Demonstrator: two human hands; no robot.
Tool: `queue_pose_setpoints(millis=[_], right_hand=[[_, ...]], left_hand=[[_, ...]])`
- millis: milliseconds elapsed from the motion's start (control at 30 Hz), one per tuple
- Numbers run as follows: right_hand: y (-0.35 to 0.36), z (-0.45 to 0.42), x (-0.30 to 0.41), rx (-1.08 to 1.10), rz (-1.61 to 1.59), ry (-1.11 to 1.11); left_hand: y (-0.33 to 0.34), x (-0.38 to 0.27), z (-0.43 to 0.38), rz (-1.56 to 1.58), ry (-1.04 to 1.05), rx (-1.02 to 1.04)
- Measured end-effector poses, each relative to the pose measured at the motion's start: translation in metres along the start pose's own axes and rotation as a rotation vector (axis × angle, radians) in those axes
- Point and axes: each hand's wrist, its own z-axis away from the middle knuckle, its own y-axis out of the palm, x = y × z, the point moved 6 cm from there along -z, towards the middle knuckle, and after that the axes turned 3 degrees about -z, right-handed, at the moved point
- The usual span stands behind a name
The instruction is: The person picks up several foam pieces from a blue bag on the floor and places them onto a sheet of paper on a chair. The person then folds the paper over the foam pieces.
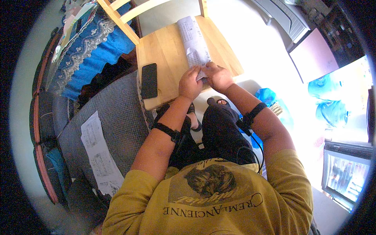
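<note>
A long strip of printed paper (191,32) lies lengthwise on the seat of a wooden chair (164,44), its near end between my two hands. My left hand (190,83) grips the near left edge with bent fingers. From the other side, my right hand (218,77) holds the same end, its fingertips close to the left ones. Part of the paper is folded or curled over near the hands. My fingers hide how the end is folded. To the left on the seat lies a black smartphone (149,81), face unlit.
On the grey cushioned seat (117,94) at left rests another printed paper strip (100,155). A blue lace-trimmed cloth (97,53) hangs beyond it. Large blue water bottles (332,113) stand at right, near a blue plastic bag (265,95). The chair's backrest (141,11) bounds the far side.
</note>
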Motion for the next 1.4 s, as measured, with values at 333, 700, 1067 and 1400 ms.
queue_pose_setpoints(millis=[333,700,1067,1400], right_hand=[[-0.01,0.0,0.002,0.012,-0.018,0.022],[-0.009,0.003,-0.002,-0.059,0.033,-0.066],[-0.014,0.004,0.004,0.014,-0.027,-0.039],[-0.011,0.006,0.003,-0.057,-0.063,-0.003]], left_hand=[[0.003,-0.001,-0.001,-0.007,0.001,-0.007],[0.002,-0.011,0.002,-0.133,0.054,0.054],[0.006,-0.007,0.004,-0.148,0.018,0.005],[-0.004,-0.01,0.002,-0.042,-0.044,-0.088]])
